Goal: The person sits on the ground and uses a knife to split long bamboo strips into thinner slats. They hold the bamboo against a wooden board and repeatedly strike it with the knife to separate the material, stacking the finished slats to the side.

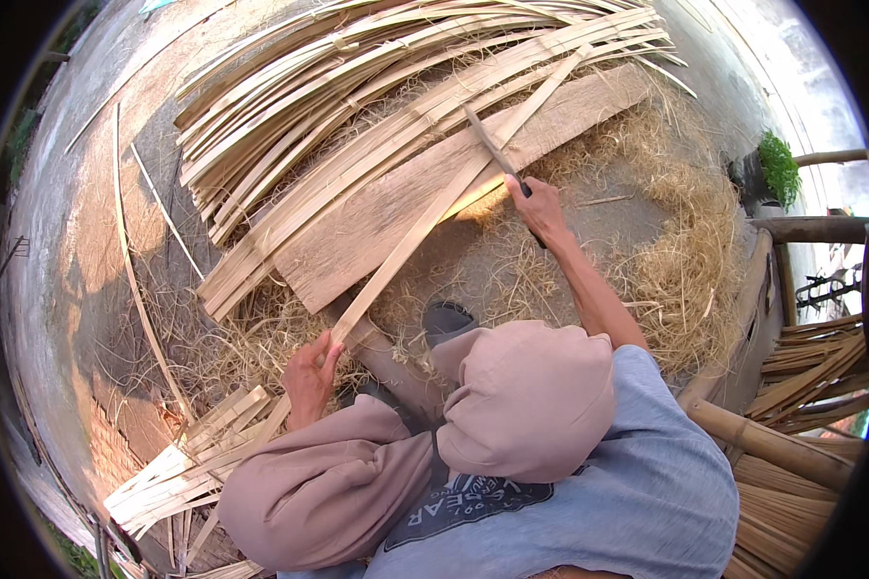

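Observation:
A long, flat bamboo strip (pixel 402 253) slants across a wide wooden board (pixel 369 224). My left hand (pixel 309 378) is closed around the strip near its lower end. My right hand (pixel 539 207) grips the dark handle of a knife (pixel 490 143), beyond the board's near edge. The knife's blade points up and left and lies across the strip over the board. Whether its edge cuts into the strip cannot be made out. The strip's upper part reaches over a large pile of bamboo strips (pixel 290 135) on the far side.
Curly shavings (pixel 690 275) cover the ground to the right and around the board. More pale strips (pixel 198 463) lie at lower left. A thick bamboo pole (pixel 777 446) and stacked strips (pixel 787 516) stand at the right. A green plant (pixel 778 169) grows farther back.

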Demonstrator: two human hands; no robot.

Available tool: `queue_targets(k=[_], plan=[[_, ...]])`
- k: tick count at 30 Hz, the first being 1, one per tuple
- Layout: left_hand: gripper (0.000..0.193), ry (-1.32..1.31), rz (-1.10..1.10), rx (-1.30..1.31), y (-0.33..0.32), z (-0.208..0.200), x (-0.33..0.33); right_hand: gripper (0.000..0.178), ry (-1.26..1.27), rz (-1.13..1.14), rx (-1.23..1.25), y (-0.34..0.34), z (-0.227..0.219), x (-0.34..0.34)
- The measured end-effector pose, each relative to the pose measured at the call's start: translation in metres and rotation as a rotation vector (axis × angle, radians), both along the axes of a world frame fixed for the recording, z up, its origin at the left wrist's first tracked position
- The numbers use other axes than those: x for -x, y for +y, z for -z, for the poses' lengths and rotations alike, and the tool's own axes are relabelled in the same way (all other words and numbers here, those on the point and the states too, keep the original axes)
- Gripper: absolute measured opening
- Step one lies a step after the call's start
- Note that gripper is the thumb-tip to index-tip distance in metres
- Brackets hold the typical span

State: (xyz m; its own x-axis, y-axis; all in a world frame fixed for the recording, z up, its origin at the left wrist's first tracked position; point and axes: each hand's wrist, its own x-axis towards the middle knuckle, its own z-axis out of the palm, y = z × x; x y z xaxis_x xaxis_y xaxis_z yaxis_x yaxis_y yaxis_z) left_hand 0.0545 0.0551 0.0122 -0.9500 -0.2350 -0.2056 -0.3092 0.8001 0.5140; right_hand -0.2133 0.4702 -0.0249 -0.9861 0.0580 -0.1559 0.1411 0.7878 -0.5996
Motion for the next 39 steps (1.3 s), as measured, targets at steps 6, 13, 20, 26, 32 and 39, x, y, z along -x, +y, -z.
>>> queue_targets(k=[6,13,20,26,32,39], plan=[[0.042,0.079,-0.048,-0.154,-0.088,0.017,-0.098,0.063,0.048,-0.238,-0.086,0.009,0.004,-0.030],[0.050,0.033,0.122,0.065,-0.064,0.009,-0.037,0.060,0.087,-0.069,0.067,-0.006,0.011,-0.020],[0.083,-0.361,-0.139,-0.379,-0.016,0.025,0.042,0.058,0.247,-0.417,0.037,-0.063,0.015,-0.095],[0.076,-0.580,-0.170,-0.425,-0.111,0.008,-0.034,0.063,0.134,0.086,-0.201,0.080,-0.001,0.027],[0.062,-0.532,-0.164,-0.791,-0.038,0.013,0.036,0.059,-0.032,-0.193,0.151,-0.057,0.008,-0.049],[0.061,-0.657,-0.137,-0.696,-0.090,0.004,-0.012,0.065,0.102,-0.216,0.009,0.026,0.017,-0.031]])
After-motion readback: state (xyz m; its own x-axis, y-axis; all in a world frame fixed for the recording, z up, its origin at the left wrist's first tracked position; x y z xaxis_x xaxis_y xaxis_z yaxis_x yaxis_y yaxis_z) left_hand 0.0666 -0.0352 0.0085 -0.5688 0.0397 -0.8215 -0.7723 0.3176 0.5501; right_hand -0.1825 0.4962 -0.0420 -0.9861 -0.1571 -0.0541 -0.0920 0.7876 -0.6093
